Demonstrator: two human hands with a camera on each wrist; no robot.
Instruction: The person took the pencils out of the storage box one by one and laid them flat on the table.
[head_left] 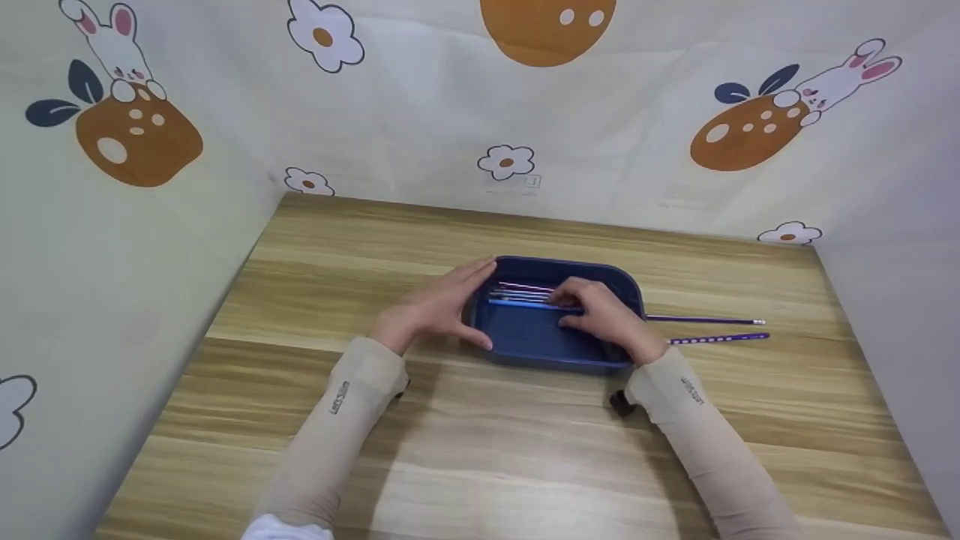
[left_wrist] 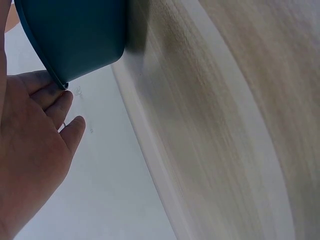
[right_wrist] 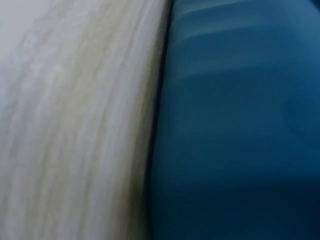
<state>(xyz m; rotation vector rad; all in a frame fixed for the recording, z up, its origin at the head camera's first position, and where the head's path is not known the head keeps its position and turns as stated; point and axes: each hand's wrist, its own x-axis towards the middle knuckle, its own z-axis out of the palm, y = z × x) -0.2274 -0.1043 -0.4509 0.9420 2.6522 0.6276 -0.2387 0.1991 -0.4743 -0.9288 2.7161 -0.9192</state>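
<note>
A dark blue rectangular box [head_left: 525, 334] with rounded corners lies on the table, and several pencils [head_left: 517, 295] are side by side along its far half. My left hand [head_left: 442, 304] spans the box's left end, thumb and fingers spread apart. In the left wrist view, fingertips of that hand [left_wrist: 37, 135] touch the box's rim [left_wrist: 42, 60]. Inside the box, my right hand [head_left: 606, 313] is over the right ends of the pencils, with a gap between thumb and fingertips. Only the box's outer wall [right_wrist: 230, 135] and the table show in the right wrist view.
To the right of the box lie a dark pencil with a pale end [head_left: 709, 319] and a purple pencil with pale spots [head_left: 720, 340]; their left ends are hidden. A patterned cloth wall [head_left: 420, 112] stands behind the wood-grain table [head_left: 480, 450], with more cloth at both sides.
</note>
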